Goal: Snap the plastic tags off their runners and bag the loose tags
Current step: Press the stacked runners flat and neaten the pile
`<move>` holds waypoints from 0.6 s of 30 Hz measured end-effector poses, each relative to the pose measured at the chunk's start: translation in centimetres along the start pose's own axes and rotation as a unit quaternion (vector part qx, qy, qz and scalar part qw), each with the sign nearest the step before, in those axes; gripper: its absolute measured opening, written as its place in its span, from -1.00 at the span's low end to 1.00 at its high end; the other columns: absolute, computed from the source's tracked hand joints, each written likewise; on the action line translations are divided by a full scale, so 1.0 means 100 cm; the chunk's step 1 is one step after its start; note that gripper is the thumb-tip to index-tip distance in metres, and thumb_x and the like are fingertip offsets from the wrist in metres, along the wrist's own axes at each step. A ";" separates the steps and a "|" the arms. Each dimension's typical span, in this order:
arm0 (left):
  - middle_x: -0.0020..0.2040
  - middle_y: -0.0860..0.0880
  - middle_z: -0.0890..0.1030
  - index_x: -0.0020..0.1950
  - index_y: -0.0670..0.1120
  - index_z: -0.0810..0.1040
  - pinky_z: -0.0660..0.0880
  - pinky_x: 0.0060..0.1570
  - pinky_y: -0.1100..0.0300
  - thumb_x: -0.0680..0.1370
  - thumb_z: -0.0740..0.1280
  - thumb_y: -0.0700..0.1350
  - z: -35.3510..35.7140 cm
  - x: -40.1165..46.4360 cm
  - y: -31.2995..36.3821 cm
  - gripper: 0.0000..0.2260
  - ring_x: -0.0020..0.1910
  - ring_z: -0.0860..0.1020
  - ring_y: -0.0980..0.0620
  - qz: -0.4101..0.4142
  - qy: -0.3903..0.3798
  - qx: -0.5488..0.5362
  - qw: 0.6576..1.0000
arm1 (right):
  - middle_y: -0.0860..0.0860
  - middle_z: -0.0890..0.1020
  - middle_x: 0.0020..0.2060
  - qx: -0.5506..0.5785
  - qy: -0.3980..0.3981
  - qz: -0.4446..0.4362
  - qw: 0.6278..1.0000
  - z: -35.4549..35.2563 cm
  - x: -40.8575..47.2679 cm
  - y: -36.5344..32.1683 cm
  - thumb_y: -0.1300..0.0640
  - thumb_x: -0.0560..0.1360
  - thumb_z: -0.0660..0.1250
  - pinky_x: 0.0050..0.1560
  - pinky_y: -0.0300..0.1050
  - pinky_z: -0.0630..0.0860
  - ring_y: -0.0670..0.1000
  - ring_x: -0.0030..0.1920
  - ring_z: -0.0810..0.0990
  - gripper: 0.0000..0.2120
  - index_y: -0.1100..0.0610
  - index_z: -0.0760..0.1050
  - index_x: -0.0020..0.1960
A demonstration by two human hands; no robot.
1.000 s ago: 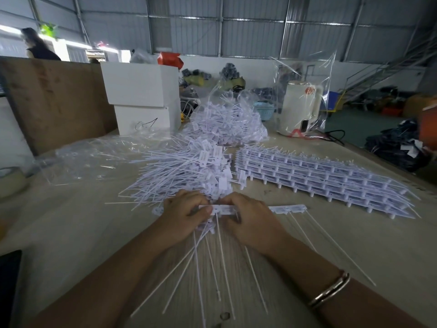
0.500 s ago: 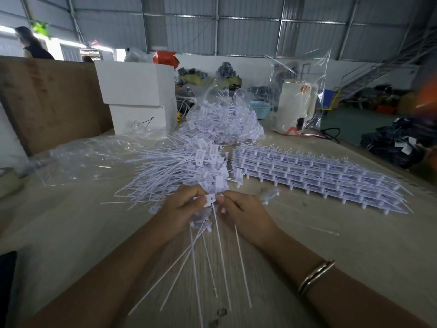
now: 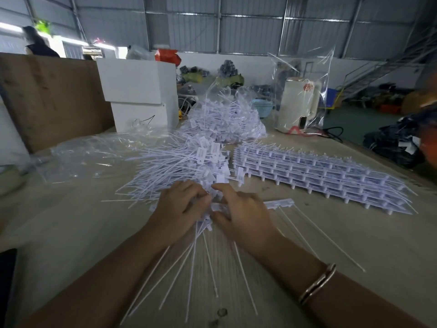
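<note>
My left hand [image 3: 182, 207] grips a bunch of snapped-off white tags [image 3: 203, 223], whose long thin tails fan down toward me over the table. My right hand [image 3: 243, 214] pinches a white runner strip [image 3: 279, 204] that sticks out to the right of it, with a few tails still hanging from it. The two hands meet at the strip's left end. Just beyond them lies a heap of loose tags [image 3: 184, 166]. A stack of whole runners [image 3: 319, 174] lies to the right. A filled clear bag of tags [image 3: 227, 121] sits further back.
Empty clear plastic bags [image 3: 94, 155] lie at the left on the wooden table [image 3: 354, 245]. White boxes [image 3: 139, 93] and a brown board [image 3: 52, 98] stand behind. A white kettle in a clear bag [image 3: 298, 105] stands back right. A person [image 3: 37, 43] stands far left.
The hands came together on one tag and lifted slightly, then dropped back to the table. A runner strip with tails again shows to the right of my right hand.
</note>
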State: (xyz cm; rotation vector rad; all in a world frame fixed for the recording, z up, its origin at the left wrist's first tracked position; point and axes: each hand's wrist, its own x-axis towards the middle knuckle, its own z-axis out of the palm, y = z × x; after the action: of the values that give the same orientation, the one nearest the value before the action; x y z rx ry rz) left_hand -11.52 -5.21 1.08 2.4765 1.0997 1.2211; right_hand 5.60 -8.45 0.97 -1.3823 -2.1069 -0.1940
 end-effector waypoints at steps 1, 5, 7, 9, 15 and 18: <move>-0.12 0.04 0.58 -0.13 -0.13 0.61 0.40 -0.02 -0.17 0.48 0.15 0.14 0.003 -0.001 0.002 -0.61 -0.07 0.54 -0.03 0.008 -0.007 0.010 1.000 | 0.03 0.66 -0.01 0.004 -0.002 -0.001 1.000 0.002 0.001 -0.003 -0.02 0.50 0.24 0.06 -0.08 0.46 0.08 0.00 0.61 -0.53 -0.01 0.26 0.38; -0.14 0.06 0.59 -0.18 -0.14 0.62 0.40 -0.05 -0.24 0.45 0.18 0.13 0.006 0.001 0.006 -0.61 -0.13 0.57 0.06 0.017 -0.016 0.002 1.000 | 0.04 0.63 0.06 0.114 -0.037 0.042 0.992 -0.007 0.002 -0.003 0.01 0.48 0.29 0.03 -0.02 0.51 0.07 0.05 0.59 -0.56 -0.04 0.29 0.33; -0.25 0.07 0.54 -0.22 -0.14 0.56 0.40 -0.07 -0.27 0.45 0.18 0.10 0.003 0.002 0.004 -0.66 -0.21 0.53 0.11 -0.013 -0.008 -0.044 0.999 | 0.00 0.61 0.09 0.158 -0.062 0.067 0.983 -0.016 0.000 0.008 0.05 0.48 0.31 0.11 0.02 0.49 0.03 0.08 0.57 -0.64 0.00 0.39 0.25; -0.33 0.06 0.50 -0.25 -0.08 0.53 0.40 -0.06 -0.27 0.45 0.22 0.02 0.002 0.002 0.001 -0.79 -0.30 0.48 0.16 -0.046 -0.008 -0.075 0.996 | -0.07 0.61 0.04 0.128 -0.082 0.071 0.986 -0.020 -0.002 0.018 0.06 0.48 0.31 0.19 0.06 0.43 -0.05 0.01 0.55 -0.75 0.02 0.47 0.15; -0.48 0.05 0.41 -0.28 -0.10 0.53 0.30 -0.25 0.14 0.51 0.23 0.05 0.007 0.000 0.001 -0.72 -0.44 0.42 0.20 -0.074 -0.063 -0.079 0.992 | -0.04 0.56 -0.05 0.008 -0.071 0.011 0.997 -0.014 0.000 0.013 -0.02 0.52 0.28 -0.14 -0.17 0.29 -0.03 -0.05 0.52 -0.78 0.07 0.53 0.08; -0.45 0.03 0.45 -0.21 -0.16 0.57 0.26 -0.27 0.18 0.47 0.27 0.05 0.007 0.000 -0.002 -0.71 -0.38 0.45 0.19 -0.051 -0.058 -0.050 0.996 | -0.06 0.57 -0.15 0.026 -0.074 0.004 0.997 -0.011 0.000 0.012 -0.01 0.54 0.25 -0.19 -0.19 0.26 -0.05 -0.17 0.51 -0.81 0.07 0.57 0.00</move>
State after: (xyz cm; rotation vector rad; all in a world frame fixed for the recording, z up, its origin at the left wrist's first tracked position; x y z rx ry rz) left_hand -11.14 -4.95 0.58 2.3532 1.0920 1.0627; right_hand 7.09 -8.39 1.66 -1.4120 -2.2109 -0.0340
